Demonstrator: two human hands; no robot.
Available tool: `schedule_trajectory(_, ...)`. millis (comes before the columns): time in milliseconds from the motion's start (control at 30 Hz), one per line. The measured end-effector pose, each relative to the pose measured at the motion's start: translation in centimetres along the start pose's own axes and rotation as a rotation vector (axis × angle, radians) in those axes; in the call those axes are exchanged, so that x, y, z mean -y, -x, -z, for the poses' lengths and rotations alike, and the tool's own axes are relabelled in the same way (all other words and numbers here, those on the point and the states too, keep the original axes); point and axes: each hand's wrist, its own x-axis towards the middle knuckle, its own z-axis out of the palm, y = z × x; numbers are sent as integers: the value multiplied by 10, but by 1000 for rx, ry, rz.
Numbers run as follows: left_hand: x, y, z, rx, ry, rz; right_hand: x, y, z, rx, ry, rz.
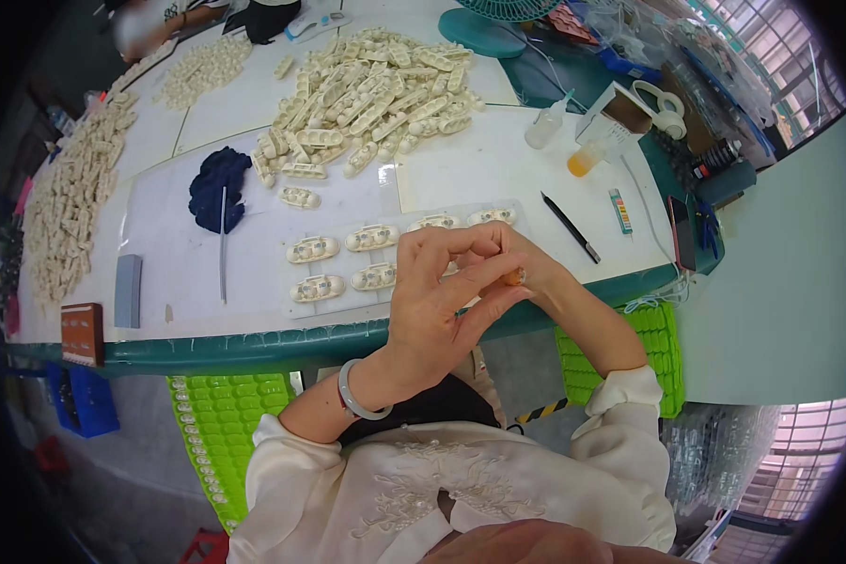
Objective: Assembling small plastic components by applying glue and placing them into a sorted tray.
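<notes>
My left hand (pixel 430 305), with a pale bangle (pixel 350 390) at its wrist, reaches across in front of my right hand (pixel 487 246). Its thumb and finger close around a small orange piece (pixel 514 276), too small to name. My right hand is bent inward beside it, its fingers mostly covered by the left, so what they hold cannot be seen. Beneath and behind both hands lies a flat sheet (pixel 340 303) bearing two rows of cream oblong moulded pieces (pixel 312 249) with rounded bumps. One loose cream piece (pixel 299 197) rests just beyond the sheet.
Cream pieces pile up at the back (pixel 376 99). A dark blue cloth (pixel 218 188) and thin rod (pixel 223 244) lie left. At right are a black pen (pixel 570 227), a squeeze bottle (pixel 543 127), an orange-filled container (pixel 583 162) and a fan (pixel 484 33). Green trays (pixel 221 428) sit below the table edge.
</notes>
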Motion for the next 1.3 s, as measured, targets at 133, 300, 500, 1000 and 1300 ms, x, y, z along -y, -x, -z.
schedule_trajectory(133,-5,0,-1,-6,-11,10,-5,7,8,55,131,23)
schedule_trajectory(300,-3,2,4,-6,42,132,6,32,-15,-47,113,115)
schedule_trajectory(500,0,6,7,-25,142,190,6,41,-27,-174,323,296)
schedule_trajectory(1000,9,26,29,-82,35,259,36,71,28,-874,681,472)
schedule_trajectory(1300,47,59,95,-214,-287,206,60,61,187,-1208,1292,405)
